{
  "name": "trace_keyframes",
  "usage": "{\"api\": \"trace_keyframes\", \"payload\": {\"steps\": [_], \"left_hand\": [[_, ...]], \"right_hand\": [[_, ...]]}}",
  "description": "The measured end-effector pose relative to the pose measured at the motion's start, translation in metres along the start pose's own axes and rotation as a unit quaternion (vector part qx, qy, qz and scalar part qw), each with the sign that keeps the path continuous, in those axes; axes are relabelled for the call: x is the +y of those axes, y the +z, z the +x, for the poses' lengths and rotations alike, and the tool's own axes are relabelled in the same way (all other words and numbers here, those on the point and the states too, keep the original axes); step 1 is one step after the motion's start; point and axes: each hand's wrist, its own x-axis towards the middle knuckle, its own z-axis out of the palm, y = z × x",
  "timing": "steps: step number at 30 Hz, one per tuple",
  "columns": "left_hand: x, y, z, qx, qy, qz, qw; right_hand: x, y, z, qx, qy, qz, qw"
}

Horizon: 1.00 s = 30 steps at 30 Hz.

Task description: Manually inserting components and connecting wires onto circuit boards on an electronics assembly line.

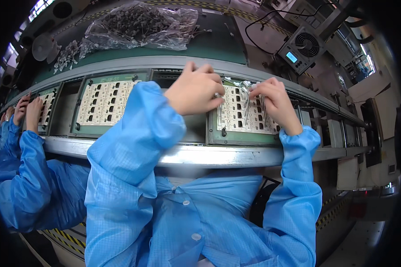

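Observation:
My left hand is over the left edge of a circuit board panel, its fingers curled together around something small and pale that I cannot make out. At the panel's right side, the thumb and fingertips of my right hand pinch at thin white wire leads. These leads hang across the board among rows of black components. Small white connectors at the panel's far edge are partly hidden by my fingers. The panel sits in a green carrier frame on the conveyor line.
Another carrier with a pale board panel lies to the left. Beyond the metal rail, a clear plastic bag of wired parts rests on a green surface, with loose leads beside it. A fan unit stands far right. Co-workers' hands work at far left.

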Motion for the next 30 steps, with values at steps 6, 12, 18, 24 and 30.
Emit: {"api": "trace_keyframes", "payload": {"steps": [6, 12, 18, 24, 30], "left_hand": [[0.008, 0.012, 0.003, 0.0, -0.008, 0.019, 1.0], [0.009, -0.005, -0.004, -0.053, 0.035, -0.069, 0.996], [0.006, -0.007, -0.005, -0.079, 0.04, -0.133, 0.987], [0.007, -0.008, -0.004, -0.043, 0.038, -0.122, 0.991], [0.012, -0.008, -0.006, -0.024, 0.033, -0.115, 0.992]], "right_hand": [[-0.01, 0.001, -0.005, 0.007, -0.006, 0.02, 1.0], [-0.022, -0.004, -0.021, 0.017, -0.047, -0.004, 0.999], [-0.031, -0.006, -0.041, -0.016, -0.05, 0.02, 0.998], [-0.003, -0.009, -0.066, 0.02, 0.0, 0.011, 1.0], [0.018, -0.008, -0.038, 0.051, -0.002, -0.002, 0.999]]}}
